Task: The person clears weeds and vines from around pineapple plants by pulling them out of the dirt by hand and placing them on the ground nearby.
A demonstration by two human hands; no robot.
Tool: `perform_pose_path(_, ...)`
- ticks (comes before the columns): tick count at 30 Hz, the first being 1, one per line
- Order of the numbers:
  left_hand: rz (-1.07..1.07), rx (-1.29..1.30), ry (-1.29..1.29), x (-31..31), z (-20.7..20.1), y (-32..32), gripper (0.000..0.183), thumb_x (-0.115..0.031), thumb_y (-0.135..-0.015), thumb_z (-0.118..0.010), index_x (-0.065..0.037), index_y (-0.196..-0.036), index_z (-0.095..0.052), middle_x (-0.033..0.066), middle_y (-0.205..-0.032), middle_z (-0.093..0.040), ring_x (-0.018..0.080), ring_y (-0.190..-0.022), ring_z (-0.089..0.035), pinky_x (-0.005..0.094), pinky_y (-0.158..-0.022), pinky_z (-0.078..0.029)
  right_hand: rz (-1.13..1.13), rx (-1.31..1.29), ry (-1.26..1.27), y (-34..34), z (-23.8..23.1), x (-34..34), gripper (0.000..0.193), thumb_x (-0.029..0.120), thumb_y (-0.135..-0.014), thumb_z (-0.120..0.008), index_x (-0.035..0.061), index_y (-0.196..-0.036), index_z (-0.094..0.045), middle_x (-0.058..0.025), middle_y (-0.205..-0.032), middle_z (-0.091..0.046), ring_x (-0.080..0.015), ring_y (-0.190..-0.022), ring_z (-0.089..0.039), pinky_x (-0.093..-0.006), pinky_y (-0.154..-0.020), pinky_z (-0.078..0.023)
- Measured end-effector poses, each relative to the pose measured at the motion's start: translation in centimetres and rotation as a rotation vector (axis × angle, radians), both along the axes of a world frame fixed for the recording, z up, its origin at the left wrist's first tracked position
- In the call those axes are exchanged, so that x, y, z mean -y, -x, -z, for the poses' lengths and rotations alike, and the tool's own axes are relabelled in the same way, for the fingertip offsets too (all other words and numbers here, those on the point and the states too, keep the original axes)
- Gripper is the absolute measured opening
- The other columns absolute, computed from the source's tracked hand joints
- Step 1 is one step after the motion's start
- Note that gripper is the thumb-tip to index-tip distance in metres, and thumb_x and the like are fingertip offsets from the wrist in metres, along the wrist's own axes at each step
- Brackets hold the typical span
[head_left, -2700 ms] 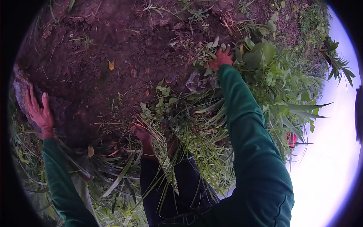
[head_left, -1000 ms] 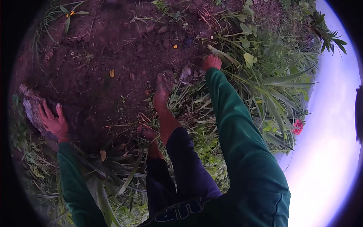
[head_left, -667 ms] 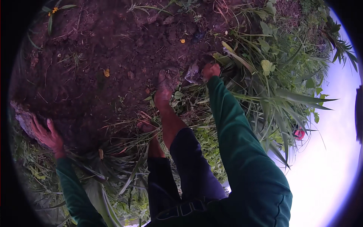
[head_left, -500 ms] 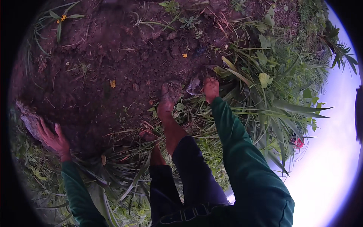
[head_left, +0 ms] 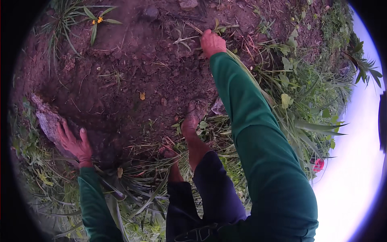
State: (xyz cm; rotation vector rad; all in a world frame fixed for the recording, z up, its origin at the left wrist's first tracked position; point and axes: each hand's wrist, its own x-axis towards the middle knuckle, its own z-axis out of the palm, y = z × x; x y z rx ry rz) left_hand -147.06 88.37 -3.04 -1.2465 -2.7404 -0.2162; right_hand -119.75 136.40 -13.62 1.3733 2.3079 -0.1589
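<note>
My left hand (head_left: 75, 142) lies with its fingers spread against a pale, rough stone (head_left: 50, 117) at the left edge of the dark soil. Out in front, my right hand (head_left: 213, 43) is closed in a fist around long grass (head_left: 238, 60). Blades trail from it back along the sleeve, and thin stems and small leaves stick out around the knuckles. How many stems are in the grip is hidden by the fingers.
My bare feet stand on the damp soil (head_left: 133, 76), one foot (head_left: 191, 121) ahead of the other. Dense long-leaved plants (head_left: 302, 121) grow on the right. A small yellow-flowered plant (head_left: 96, 21) is at the far left. A crumpled clear plastic piece (head_left: 218, 107) lies beside my front foot.
My right hand has moved forward and slightly left, from beside the front foot to farther out over the soil, with grass in its fist. The left hand stays spread on the stone.
</note>
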Motion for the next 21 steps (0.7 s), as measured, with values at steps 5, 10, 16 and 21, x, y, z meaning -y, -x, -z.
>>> perform_pose_path(5,-0.022,0.004,0.005,-0.3,-0.2,-0.2,0.067,-0.051,-0.09,-0.05,-0.015,-0.145,-0.037,0.0134,-0.15,-0.033,0.035,-0.137,-0.03,0.0496,-0.109,-0.022,-0.15,-0.253,0.138,-2.2,-1.1,0.2,0.027,0.027,-0.089,-0.054,0.002,-0.099,-0.056,-0.0251,-0.084,-0.066,-0.0452,-0.084,-0.064,-0.0531,-0.072,-0.052)
perform_pose_path(10,-0.018,-0.004,0.041,-0.2,-0.5,-0.1,0.068,-0.054,-0.091,-0.047,-0.015,-0.145,-0.036,0.0134,-0.151,-0.031,0.0351,-0.137,-0.03,0.0499,-0.108,-0.023,-0.374,-0.373,0.456,-5.7,-3.0,8.0,0.029,0.03,-0.084,-0.062,0.0047,-0.095,-0.051,-0.0244,-0.076,-0.063,-0.0452,-0.076,-0.063,-0.0553,-0.071,-0.05)
perform_pose_path(16,0.006,-0.007,0.036,-0.1,-1.1,0.3,0.067,-0.054,-0.093,-0.044,-0.013,-0.145,-0.036,0.0146,-0.15,-0.032,0.0354,-0.137,-0.03,0.0505,-0.109,-0.023,-0.002,-0.293,-0.117,-7.9,-6.0,-6.6,0.033,0.034,-0.083,-0.063,0.0037,-0.095,-0.058,-0.0229,-0.088,-0.064,-0.0424,-0.084,-0.062,-0.05,-0.077,-0.05)
perform_pose_path(21,0.08,0.043,-0.02,-1.8,0.0,-0.1,0.068,-0.053,-0.094,-0.043,-0.008,-0.144,-0.037,0.0181,-0.148,-0.033,0.0366,-0.136,-0.031,0.0508,-0.11,-0.023,0.364,-0.083,-0.122,-15.1,0.6,-14.8,0.037,0.034,-0.082,-0.061,0.0028,-0.102,-0.06,-0.0251,-0.097,-0.064,-0.0432,-0.091,-0.062,-0.0493,-0.084,-0.049)
